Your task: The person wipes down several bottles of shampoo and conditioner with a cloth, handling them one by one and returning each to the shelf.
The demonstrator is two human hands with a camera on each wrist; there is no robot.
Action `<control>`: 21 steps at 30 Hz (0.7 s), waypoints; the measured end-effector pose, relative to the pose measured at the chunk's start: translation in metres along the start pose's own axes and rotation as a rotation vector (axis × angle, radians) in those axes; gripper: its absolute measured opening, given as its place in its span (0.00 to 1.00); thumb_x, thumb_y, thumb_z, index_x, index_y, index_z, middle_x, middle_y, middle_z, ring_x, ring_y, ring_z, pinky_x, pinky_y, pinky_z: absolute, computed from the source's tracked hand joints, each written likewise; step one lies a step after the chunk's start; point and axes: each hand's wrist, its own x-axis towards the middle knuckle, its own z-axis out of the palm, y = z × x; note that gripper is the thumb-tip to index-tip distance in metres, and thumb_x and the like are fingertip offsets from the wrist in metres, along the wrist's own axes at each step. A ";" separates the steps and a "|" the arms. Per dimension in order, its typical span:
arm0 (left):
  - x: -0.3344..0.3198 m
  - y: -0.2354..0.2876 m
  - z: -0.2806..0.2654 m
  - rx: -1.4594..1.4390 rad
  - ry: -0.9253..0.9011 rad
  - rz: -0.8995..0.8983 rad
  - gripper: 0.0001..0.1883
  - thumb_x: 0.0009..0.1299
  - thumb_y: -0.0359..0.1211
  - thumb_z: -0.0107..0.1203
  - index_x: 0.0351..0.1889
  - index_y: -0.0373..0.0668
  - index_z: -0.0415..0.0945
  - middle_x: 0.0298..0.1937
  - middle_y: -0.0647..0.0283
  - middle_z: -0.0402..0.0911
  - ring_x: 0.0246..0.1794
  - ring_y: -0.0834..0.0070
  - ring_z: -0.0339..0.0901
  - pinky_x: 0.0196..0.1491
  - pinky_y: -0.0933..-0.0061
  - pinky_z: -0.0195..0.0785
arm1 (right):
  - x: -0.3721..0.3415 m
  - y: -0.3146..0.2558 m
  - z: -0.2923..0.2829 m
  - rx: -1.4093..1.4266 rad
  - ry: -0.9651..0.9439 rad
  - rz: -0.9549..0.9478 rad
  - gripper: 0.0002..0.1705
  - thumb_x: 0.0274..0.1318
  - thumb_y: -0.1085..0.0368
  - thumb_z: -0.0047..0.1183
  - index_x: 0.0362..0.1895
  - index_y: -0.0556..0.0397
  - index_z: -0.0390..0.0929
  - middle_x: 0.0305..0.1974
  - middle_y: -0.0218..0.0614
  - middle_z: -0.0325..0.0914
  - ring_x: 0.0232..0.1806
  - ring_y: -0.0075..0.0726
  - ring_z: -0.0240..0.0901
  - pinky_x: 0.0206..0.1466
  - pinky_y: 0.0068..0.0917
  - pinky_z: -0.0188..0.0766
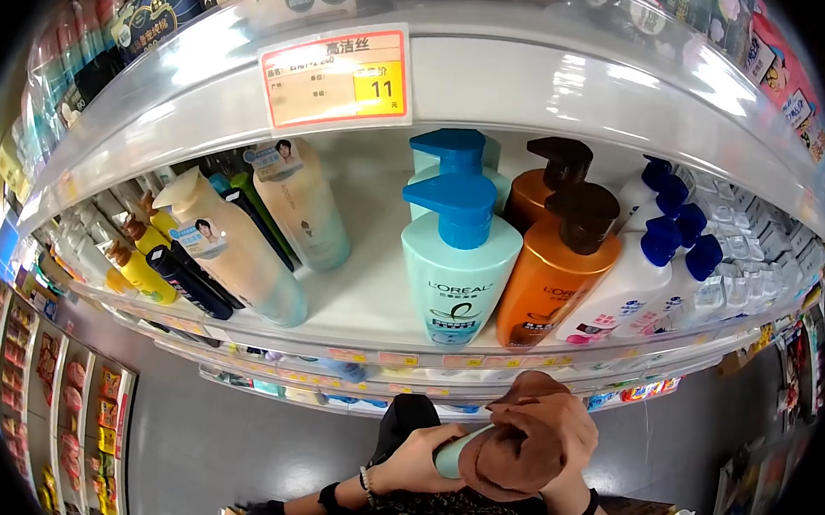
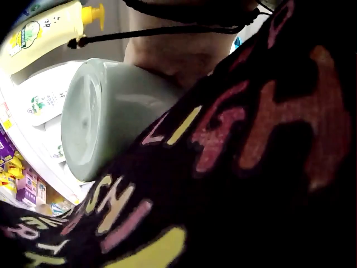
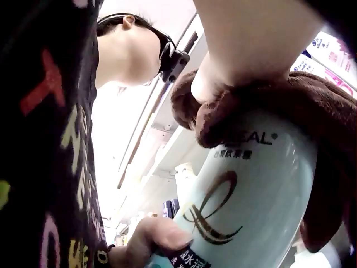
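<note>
A pale green bottle (image 1: 450, 456) is held low in front of the body; its base (image 2: 83, 120) faces the left wrist view. My left hand (image 1: 416, 461) grips its lower part, the thumb lying across the label in the right wrist view. Over the bottle's upper end my right hand (image 1: 567, 437) holds a brown cloth (image 1: 514, 457), pressed around the bottle (image 3: 251, 184). In the right wrist view the cloth (image 3: 329, 111) drapes behind the bottle too. The bottle's top is hidden under cloth and hand.
Ahead, a shelf (image 1: 363, 297) bears a pale green pump bottle (image 1: 457, 270), orange bottles (image 1: 558, 276) and white bottles with blue caps (image 1: 624, 280). Peach bottles (image 1: 243, 247) lean at the left. A price tag (image 1: 337, 76) hangs from the shelf above.
</note>
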 end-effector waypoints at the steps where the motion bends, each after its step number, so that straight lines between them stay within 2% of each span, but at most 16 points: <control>1: -0.001 -0.001 0.001 0.004 0.015 0.002 0.26 0.46 0.37 0.68 0.41 0.39 0.69 0.34 0.56 0.77 0.36 0.59 0.77 0.39 0.69 0.70 | 0.000 0.000 0.000 -0.004 0.000 -0.020 0.09 0.31 0.68 0.58 0.24 0.54 0.80 0.30 0.33 0.79 0.30 0.36 0.74 0.35 0.24 0.71; 2: -0.002 -0.002 0.000 0.010 0.028 0.005 0.27 0.46 0.37 0.68 0.41 0.39 0.69 0.34 0.56 0.77 0.36 0.60 0.77 0.40 0.70 0.70 | -0.002 0.000 0.002 -0.007 0.002 -0.019 0.09 0.31 0.68 0.58 0.24 0.54 0.80 0.30 0.33 0.79 0.30 0.36 0.74 0.35 0.24 0.71; 4: -0.007 -0.003 0.000 -0.014 0.008 -0.027 0.27 0.46 0.37 0.69 0.41 0.39 0.69 0.34 0.57 0.77 0.36 0.63 0.78 0.40 0.71 0.70 | -0.008 0.000 0.005 0.149 0.051 0.134 0.04 0.31 0.71 0.59 0.20 0.52 0.80 0.25 0.31 0.76 0.30 0.35 0.73 0.39 0.29 0.72; 5: -0.009 -0.004 0.000 -0.038 -0.008 -0.060 0.27 0.46 0.37 0.69 0.41 0.38 0.69 0.34 0.57 0.77 0.36 0.65 0.78 0.40 0.72 0.70 | -0.018 -0.001 -0.005 0.123 -0.098 0.220 0.05 0.35 0.73 0.58 0.24 0.57 0.79 0.28 0.36 0.75 0.35 0.33 0.73 0.45 0.27 0.70; 6: -0.011 -0.003 -0.001 -0.041 -0.010 -0.059 0.27 0.46 0.37 0.69 0.41 0.38 0.69 0.34 0.57 0.77 0.36 0.65 0.78 0.40 0.72 0.70 | -0.038 0.011 -0.010 0.121 -0.098 0.221 0.05 0.35 0.73 0.58 0.24 0.57 0.79 0.28 0.36 0.75 0.35 0.33 0.73 0.45 0.27 0.70; 8: -0.015 -0.002 -0.005 -0.121 -0.020 -0.092 0.27 0.47 0.36 0.69 0.41 0.38 0.69 0.34 0.59 0.77 0.36 0.74 0.78 0.40 0.74 0.69 | -0.081 0.056 -0.008 1.201 0.268 0.429 0.25 0.56 0.46 0.42 0.35 0.57 0.74 0.22 0.39 0.69 0.24 0.38 0.67 0.29 0.32 0.66; 9: -0.015 -0.003 -0.006 -0.124 -0.020 -0.089 0.27 0.47 0.36 0.69 0.41 0.38 0.69 0.34 0.59 0.77 0.36 0.74 0.78 0.40 0.74 0.69 | -0.094 0.076 -0.009 1.165 0.263 0.411 0.29 0.57 0.43 0.37 0.41 0.58 0.71 0.22 0.40 0.69 0.22 0.38 0.65 0.27 0.30 0.63; 10: -0.015 -0.005 -0.008 -0.178 0.049 -0.065 0.26 0.47 0.36 0.70 0.41 0.38 0.69 0.34 0.60 0.77 0.36 0.76 0.77 0.40 0.75 0.69 | -0.068 0.063 -0.007 1.129 0.258 0.393 0.35 0.58 0.39 0.31 0.48 0.59 0.69 0.22 0.42 0.68 0.21 0.37 0.63 0.26 0.29 0.61; 11: -0.015 -0.006 -0.010 -0.233 0.118 -0.041 0.26 0.47 0.35 0.70 0.41 0.38 0.69 0.33 0.61 0.77 0.35 0.79 0.76 0.40 0.76 0.68 | -0.045 0.030 -0.007 1.290 0.430 0.519 0.35 0.58 0.41 0.35 0.54 0.60 0.64 0.24 0.43 0.68 0.21 0.36 0.63 0.25 0.29 0.61; 12: -0.014 -0.004 -0.018 -0.184 0.139 -0.017 0.26 0.46 0.35 0.71 0.40 0.38 0.69 0.33 0.62 0.77 0.34 0.81 0.74 0.39 0.78 0.67 | -0.028 0.022 -0.018 1.482 0.242 0.544 0.28 0.54 0.48 0.43 0.43 0.63 0.72 0.34 0.42 0.72 0.39 0.38 0.70 0.48 0.30 0.67; 14: -0.017 -0.001 -0.029 -0.074 0.198 0.054 0.26 0.45 0.35 0.71 0.39 0.38 0.69 0.32 0.63 0.76 0.34 0.81 0.74 0.38 0.79 0.66 | -0.055 0.067 -0.042 0.070 0.250 0.388 0.36 0.55 0.45 0.48 0.58 0.59 0.60 0.43 0.38 0.70 0.41 0.34 0.70 0.43 0.30 0.69; 16: -0.016 0.010 -0.040 0.006 0.221 0.093 0.27 0.45 0.35 0.71 0.40 0.38 0.69 0.34 0.62 0.76 0.35 0.77 0.75 0.40 0.76 0.67 | -0.016 0.027 -0.047 0.411 0.254 0.607 0.35 0.54 0.46 0.52 0.57 0.60 0.61 0.49 0.38 0.69 0.49 0.33 0.68 0.53 0.29 0.67; 17: -0.017 0.009 -0.041 -0.011 0.239 0.109 0.28 0.45 0.35 0.71 0.40 0.38 0.69 0.34 0.61 0.77 0.36 0.76 0.76 0.41 0.76 0.67 | -0.007 0.022 -0.046 0.615 0.194 0.528 0.33 0.55 0.45 0.50 0.54 0.60 0.64 0.50 0.40 0.68 0.46 0.33 0.70 0.50 0.28 0.69; 19: -0.020 0.006 -0.040 -0.053 0.267 0.137 0.28 0.44 0.36 0.71 0.40 0.38 0.68 0.36 0.60 0.77 0.37 0.73 0.77 0.42 0.74 0.68 | 0.007 -0.007 -0.047 0.724 0.112 0.468 0.31 0.57 0.44 0.47 0.50 0.60 0.66 0.48 0.40 0.71 0.41 0.35 0.73 0.48 0.28 0.71; 20: -0.021 0.002 -0.037 -0.064 0.264 0.135 0.28 0.44 0.36 0.71 0.40 0.38 0.68 0.36 0.60 0.77 0.37 0.73 0.77 0.42 0.74 0.68 | 0.012 -0.014 -0.039 0.715 0.110 0.475 0.31 0.57 0.44 0.47 0.50 0.60 0.66 0.48 0.40 0.71 0.41 0.35 0.73 0.48 0.28 0.71; 21: -0.022 -0.003 -0.033 -0.070 0.268 0.147 0.28 0.44 0.36 0.71 0.40 0.38 0.68 0.36 0.60 0.77 0.36 0.72 0.78 0.41 0.74 0.69 | 0.020 -0.021 -0.028 0.618 0.063 0.394 0.28 0.56 0.47 0.48 0.48 0.60 0.67 0.45 0.40 0.72 0.40 0.35 0.74 0.47 0.28 0.71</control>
